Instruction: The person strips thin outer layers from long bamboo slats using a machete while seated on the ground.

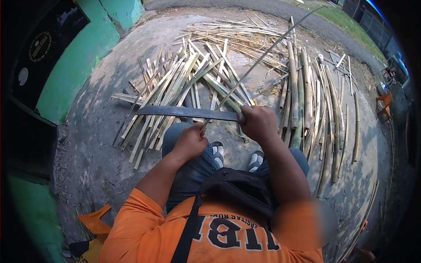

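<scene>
While the left hand [190, 141] gripped a long, thin, brownish bamboo strip [253, 68] by its near end, seemingly to steady it, the right hand [259, 124] clenched a curved grey metal machete [188, 112] crosswise to it; beyond lay pale split bamboo [174, 83].

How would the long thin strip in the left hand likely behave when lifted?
The strip is probably light, being so slender. It seems fairly stiff, as it runs nearly straight beyond the left hand. Given that length, its far end may swing.
</scene>
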`<move>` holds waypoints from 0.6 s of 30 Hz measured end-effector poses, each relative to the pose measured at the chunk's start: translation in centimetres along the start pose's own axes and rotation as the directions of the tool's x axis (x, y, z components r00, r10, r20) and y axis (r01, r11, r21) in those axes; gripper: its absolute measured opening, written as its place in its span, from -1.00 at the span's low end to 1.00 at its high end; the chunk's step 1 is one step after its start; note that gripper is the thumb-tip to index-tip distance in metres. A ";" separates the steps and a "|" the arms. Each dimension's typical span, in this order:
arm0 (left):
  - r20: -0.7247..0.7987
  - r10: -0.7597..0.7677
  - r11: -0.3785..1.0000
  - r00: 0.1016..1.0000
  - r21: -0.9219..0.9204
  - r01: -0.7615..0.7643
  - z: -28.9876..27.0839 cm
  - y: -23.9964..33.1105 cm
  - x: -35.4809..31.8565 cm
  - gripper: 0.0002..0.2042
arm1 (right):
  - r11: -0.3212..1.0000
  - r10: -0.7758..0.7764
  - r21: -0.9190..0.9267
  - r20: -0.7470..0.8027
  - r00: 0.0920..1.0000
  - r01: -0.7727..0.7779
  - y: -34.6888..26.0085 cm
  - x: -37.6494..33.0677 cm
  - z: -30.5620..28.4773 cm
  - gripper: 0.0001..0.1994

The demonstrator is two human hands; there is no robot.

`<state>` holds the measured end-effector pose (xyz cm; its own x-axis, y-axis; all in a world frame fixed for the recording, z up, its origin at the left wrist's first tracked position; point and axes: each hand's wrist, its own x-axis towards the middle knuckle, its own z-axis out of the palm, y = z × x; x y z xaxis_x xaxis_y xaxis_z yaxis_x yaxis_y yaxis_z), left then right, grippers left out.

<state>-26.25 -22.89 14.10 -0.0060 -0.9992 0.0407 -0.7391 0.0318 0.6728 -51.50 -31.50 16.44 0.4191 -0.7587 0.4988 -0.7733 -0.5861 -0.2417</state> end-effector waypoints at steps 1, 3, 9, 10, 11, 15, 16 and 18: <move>0.001 -0.003 1.000 1.000 0.002 0.003 0.0 -0.2 -0.1 -0.80 | 1.000 -0.007 -0.014 -0.002 1.000 0.007 0.0 0.1 -0.1 -0.82; 0.004 0.021 0.999 1.000 -0.039 -0.021 -0.1 -0.3 0.1 -0.80 | 0.999 0.032 0.008 -0.011 0.999 -0.032 1.8 0.7 0.0 -0.83; 0.018 -0.014 1.000 1.000 -0.001 0.014 -0.1 0.0 0.1 -0.80 | 1.000 0.026 0.000 0.004 1.000 -0.026 1.6 -0.1 0.3 -0.82; 0.023 -0.016 1.000 1.000 -0.001 0.016 -0.2 0.2 0.0 -0.80 | 0.999 0.032 0.015 -0.002 0.999 -0.032 0.9 -0.2 0.3 -0.82; 0.038 -0.026 1.000 0.999 0.018 0.025 -0.3 0.6 0.2 -0.81 | 0.999 0.038 0.029 -0.009 0.999 -0.038 0.2 -0.3 0.2 -0.82; 0.036 0.002 0.999 0.999 0.035 -0.003 -0.3 0.3 -0.2 -0.81 | 0.999 0.000 -0.033 0.020 1.000 0.001 -0.5 0.1 -0.5 -0.82; 0.035 0.000 0.999 0.999 0.036 -0.001 -0.5 0.4 -0.3 -0.81 | 0.998 0.053 0.024 0.016 0.998 -0.054 0.4 0.2 -0.6 -0.81; 0.044 -0.035 0.999 0.998 -0.020 0.036 -1.0 0.8 -0.4 -0.81 | 0.992 0.123 0.009 0.025 0.992 -0.123 2.3 0.3 -0.5 -0.81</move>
<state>-26.14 -22.45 15.34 -0.0096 -0.9998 -0.0152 -0.7252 -0.0035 0.6885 -53.39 -32.90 16.49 0.3325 -0.8320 0.4441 -0.8146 -0.4906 -0.3093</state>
